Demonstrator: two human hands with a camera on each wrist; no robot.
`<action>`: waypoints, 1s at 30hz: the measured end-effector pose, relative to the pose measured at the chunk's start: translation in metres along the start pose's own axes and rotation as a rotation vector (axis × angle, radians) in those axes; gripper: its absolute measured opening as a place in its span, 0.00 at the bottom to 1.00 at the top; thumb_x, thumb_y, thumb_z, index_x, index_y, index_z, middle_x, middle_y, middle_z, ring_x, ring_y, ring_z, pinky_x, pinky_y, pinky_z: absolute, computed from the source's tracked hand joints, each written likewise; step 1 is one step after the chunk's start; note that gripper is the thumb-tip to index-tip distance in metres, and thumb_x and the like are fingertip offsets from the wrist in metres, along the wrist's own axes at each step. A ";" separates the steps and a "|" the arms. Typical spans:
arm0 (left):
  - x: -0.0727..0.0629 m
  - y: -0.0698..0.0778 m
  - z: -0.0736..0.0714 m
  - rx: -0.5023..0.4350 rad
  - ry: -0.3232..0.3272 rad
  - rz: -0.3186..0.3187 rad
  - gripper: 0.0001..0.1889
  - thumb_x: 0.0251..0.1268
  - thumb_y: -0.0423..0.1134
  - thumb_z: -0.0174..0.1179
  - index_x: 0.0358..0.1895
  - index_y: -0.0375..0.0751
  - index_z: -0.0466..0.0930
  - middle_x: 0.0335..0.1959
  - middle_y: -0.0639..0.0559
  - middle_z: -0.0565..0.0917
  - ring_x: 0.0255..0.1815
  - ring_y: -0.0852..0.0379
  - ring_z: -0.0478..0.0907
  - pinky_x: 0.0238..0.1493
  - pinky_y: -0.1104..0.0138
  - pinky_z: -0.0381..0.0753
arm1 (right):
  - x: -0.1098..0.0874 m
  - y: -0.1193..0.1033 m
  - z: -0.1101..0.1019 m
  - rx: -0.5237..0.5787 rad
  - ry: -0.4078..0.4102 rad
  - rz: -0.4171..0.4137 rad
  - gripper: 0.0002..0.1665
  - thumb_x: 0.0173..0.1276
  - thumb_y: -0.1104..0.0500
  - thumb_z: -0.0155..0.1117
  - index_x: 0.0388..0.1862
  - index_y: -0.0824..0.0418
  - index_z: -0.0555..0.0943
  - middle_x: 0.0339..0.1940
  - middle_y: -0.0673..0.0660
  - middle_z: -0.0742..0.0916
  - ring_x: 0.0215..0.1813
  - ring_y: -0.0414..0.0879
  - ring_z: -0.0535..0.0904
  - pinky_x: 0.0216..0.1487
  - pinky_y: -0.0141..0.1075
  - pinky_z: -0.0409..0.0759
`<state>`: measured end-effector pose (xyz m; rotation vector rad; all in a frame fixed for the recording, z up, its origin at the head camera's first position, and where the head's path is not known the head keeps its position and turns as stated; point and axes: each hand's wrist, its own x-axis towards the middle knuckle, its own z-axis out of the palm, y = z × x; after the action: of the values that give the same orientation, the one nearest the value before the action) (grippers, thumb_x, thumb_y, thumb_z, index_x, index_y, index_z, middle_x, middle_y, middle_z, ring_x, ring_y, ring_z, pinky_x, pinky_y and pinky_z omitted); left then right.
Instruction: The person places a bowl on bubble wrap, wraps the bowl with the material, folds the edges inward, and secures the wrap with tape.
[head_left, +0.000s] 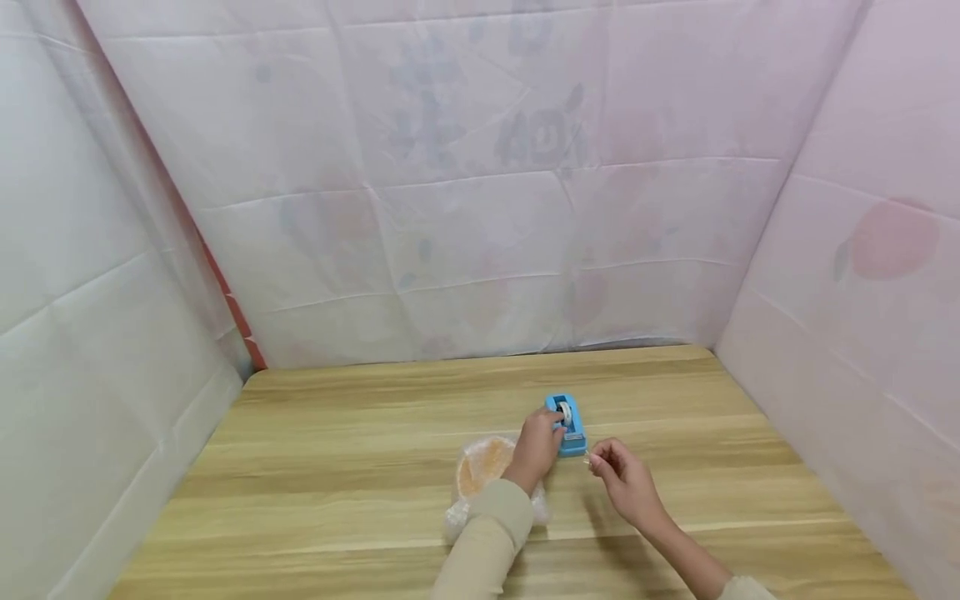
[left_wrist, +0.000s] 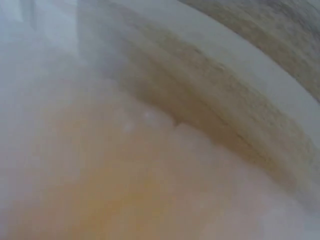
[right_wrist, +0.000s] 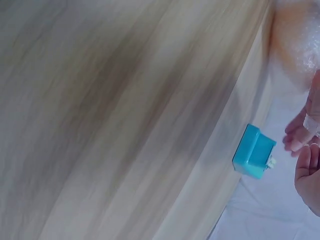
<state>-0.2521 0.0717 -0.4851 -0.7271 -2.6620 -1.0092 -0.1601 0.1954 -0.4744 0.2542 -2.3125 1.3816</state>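
A blue tape dispenser (head_left: pixel 573 444) with a roll of tape (head_left: pixel 565 413) in it stands on the table. My left hand (head_left: pixel 534 450) grips the dispenser from its left side, fingertips by the roll. Just off the dispenser's front end, my right hand (head_left: pixel 628 487) pinches a small piece of clear tape (head_left: pixel 587 457) between thumb and forefinger. Under my left forearm lies a round orange-brown object (head_left: pixel 480 467) wrapped in bubble wrap (head_left: pixel 456 521), partly hidden by the sleeve. The right wrist view shows the dispenser (right_wrist: pixel 254 152) beside both hands. The left wrist view is blurred, filled mostly by the wrapped object (left_wrist: pixel 125 190).
The wood-grain table (head_left: pixel 337 467) extends to both sides of the hands. Pale printed cloth (head_left: pixel 480 233) hangs along its back edge and along the left and right sides.
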 end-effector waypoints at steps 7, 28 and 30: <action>0.002 0.004 -0.018 -0.041 0.033 0.031 0.10 0.61 0.30 0.58 0.45 0.33 0.82 0.40 0.44 0.84 0.43 0.53 0.81 0.44 0.71 0.80 | 0.001 -0.004 0.009 0.078 0.017 0.049 0.04 0.64 0.74 0.53 0.30 0.71 0.74 0.22 0.58 0.80 0.26 0.33 0.74 0.26 0.30 0.78; -0.028 -0.047 -0.082 0.013 -0.059 -0.135 0.17 0.60 0.40 0.61 0.52 0.39 0.79 0.51 0.46 0.81 0.54 0.49 0.77 0.52 0.61 0.79 | 0.007 -0.015 0.035 0.309 -0.043 0.350 0.07 0.65 0.71 0.55 0.38 0.77 0.71 0.26 0.51 0.81 0.29 0.34 0.77 0.34 0.25 0.79; -0.032 -0.054 -0.087 -0.013 -0.067 -0.162 0.18 0.60 0.40 0.61 0.52 0.38 0.78 0.51 0.45 0.81 0.54 0.48 0.77 0.52 0.60 0.78 | 0.008 -0.016 0.037 0.311 -0.050 0.345 0.08 0.64 0.71 0.56 0.38 0.77 0.72 0.26 0.51 0.81 0.29 0.34 0.77 0.34 0.25 0.79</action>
<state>-0.2511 -0.0326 -0.4617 -0.5641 -2.8123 -1.0591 -0.1715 0.1557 -0.4735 -0.0234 -2.2479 1.9269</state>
